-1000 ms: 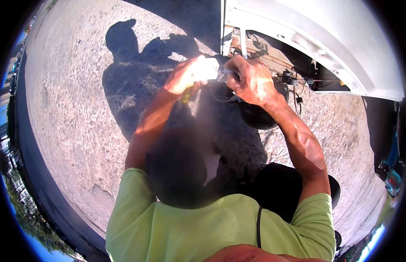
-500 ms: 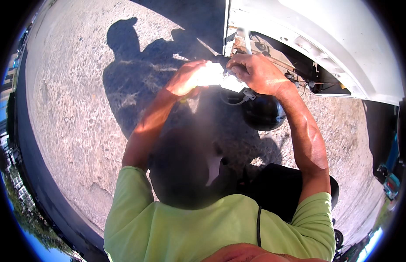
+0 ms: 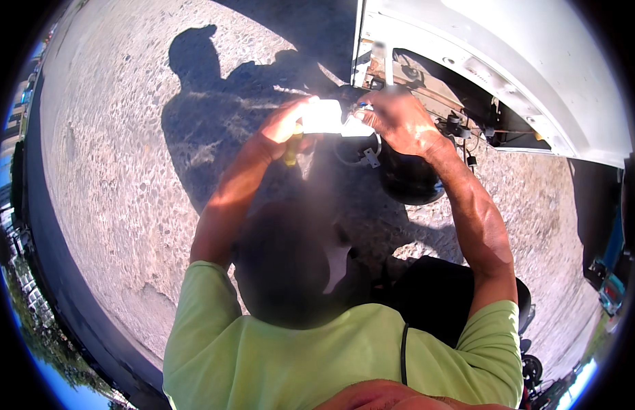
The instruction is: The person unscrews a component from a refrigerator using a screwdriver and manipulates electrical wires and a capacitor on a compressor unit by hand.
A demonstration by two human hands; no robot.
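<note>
1. Head view: small bright white piece held up in front of the chest, washed out by sun — kind impossible to tell.
2. Left hand closed on it, a yellow handle poking out below the palm.
3. Right hand pinching its other end, fingers curled tight — apparently steadying it.
4. Beyond: black round part on the gravel ground, white vehicle body overhead, hoses crowding the open underside.
</note>
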